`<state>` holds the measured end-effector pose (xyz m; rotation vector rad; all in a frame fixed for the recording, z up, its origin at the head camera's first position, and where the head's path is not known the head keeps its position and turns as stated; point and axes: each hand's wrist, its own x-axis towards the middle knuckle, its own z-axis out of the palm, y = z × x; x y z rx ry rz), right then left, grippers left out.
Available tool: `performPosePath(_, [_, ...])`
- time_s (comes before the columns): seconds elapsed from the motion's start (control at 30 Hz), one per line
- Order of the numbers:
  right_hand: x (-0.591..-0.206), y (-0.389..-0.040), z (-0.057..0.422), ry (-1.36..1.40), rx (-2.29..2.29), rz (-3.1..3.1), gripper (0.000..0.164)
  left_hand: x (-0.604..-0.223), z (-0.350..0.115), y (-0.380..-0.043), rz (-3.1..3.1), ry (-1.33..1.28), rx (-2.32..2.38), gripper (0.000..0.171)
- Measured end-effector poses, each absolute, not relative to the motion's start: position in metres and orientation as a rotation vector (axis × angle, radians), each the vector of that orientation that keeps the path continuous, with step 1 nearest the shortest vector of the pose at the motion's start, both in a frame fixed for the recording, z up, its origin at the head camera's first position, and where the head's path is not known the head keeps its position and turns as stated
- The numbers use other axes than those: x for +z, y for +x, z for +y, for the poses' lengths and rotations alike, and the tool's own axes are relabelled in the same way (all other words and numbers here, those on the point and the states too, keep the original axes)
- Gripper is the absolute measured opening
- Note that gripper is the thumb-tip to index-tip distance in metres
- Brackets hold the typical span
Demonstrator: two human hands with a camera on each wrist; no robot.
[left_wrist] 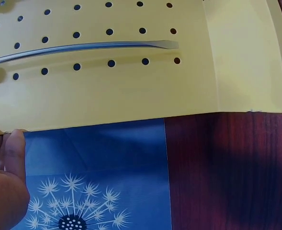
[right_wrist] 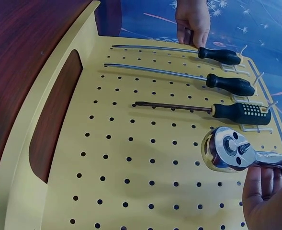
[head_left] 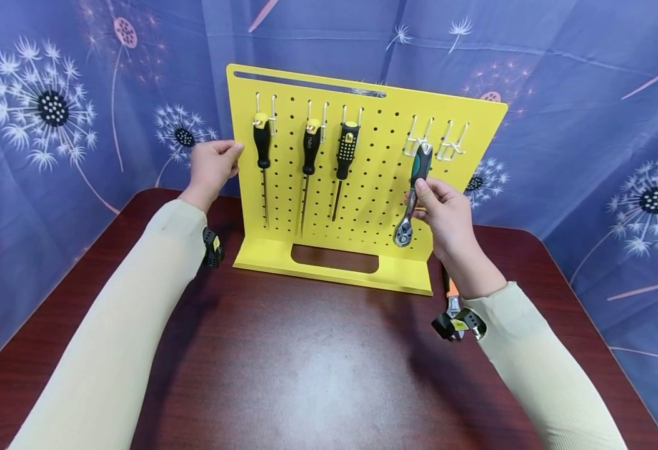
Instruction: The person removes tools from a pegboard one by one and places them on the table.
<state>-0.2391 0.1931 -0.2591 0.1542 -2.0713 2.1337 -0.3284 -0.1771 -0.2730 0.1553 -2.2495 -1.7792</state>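
My left hand (head_left: 212,167) pinches the left edge of a yellow pegboard (head_left: 382,169); the left wrist view shows its fingertips (left_wrist: 17,143) right at that edge. With my right hand (head_left: 447,215) I grip a ratchet wrench (head_left: 420,167) by its black and green handle. The wrench stands upright in front of the board, its round chrome head (right_wrist: 227,148) down and its handle end overlapping a white double hook (head_left: 413,140). Three screwdrivers with black handles hang to its left: one (head_left: 263,147) near the edge, another (head_left: 310,150) beside it, and a dotted-grip one (head_left: 347,149).
Another white hook (head_left: 450,147) sits at the board's right. On the dark red table (head_left: 306,362), a tool with an orange and black handle (head_left: 452,289) lies beyond the base's right end, partly hidden by my right wrist. A blue dandelion-print curtain (head_left: 329,31) stands behind.
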Motion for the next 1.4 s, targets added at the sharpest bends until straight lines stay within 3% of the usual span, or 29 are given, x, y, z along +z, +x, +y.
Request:
performPosePath(0.63, [-0.268, -0.226, 0.203, 0.136, 2.124, -2.087, 0.027, -0.27, -0.176, -0.325, -2.261, 0.135, -1.761, 0.021])
performPosePath(1.4, [-0.295, -0.209, 0.233, -0.071, 2.15, -2.142, 0.026, -0.272, -0.178, -0.326, -2.239, 0.136, -1.807, 0.021])
